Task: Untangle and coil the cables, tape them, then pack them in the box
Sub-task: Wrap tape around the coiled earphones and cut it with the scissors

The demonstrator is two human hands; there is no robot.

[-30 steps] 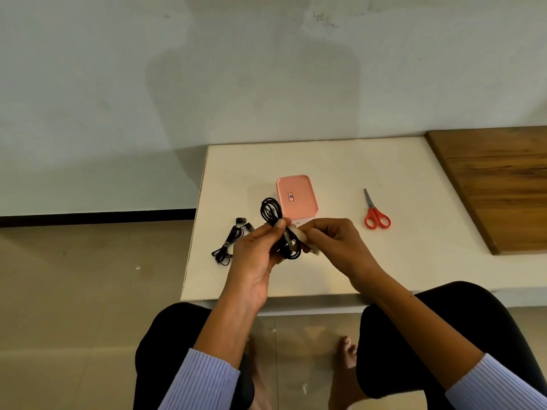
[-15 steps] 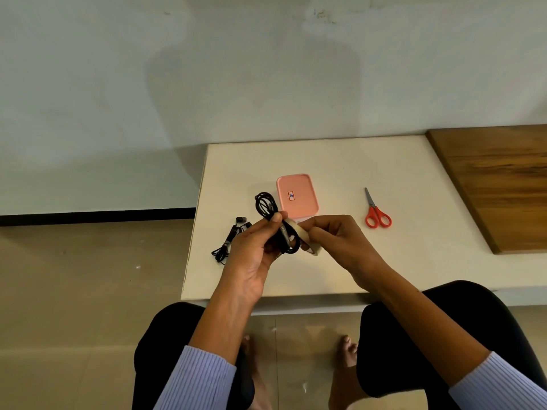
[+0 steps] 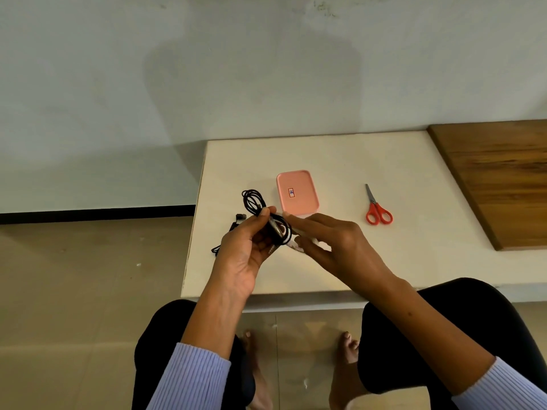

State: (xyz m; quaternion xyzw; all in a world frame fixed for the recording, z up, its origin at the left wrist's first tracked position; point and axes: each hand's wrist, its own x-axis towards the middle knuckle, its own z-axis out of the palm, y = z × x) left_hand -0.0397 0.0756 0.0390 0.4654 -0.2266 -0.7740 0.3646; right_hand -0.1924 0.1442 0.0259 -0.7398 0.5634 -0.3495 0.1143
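My left hand pinches a coiled black cable at its middle, above the white table's near left part. My right hand holds a pale roll of tape against the coil, its fingers stretched toward the cable. A closed pink box lies flat just behind my hands. A second black cable with earbuds lies on the table left of my left hand, partly hidden by it.
Red-handled scissors lie to the right of the box. A brown wooden board covers the table's right end. The white table ends at its left edge near the earbud cable; below is tiled floor and my knees.
My left hand turned the coil, so its upper loop now points up and left. My right hand slid the tape roll lower along the coil, with its fingers straighter.
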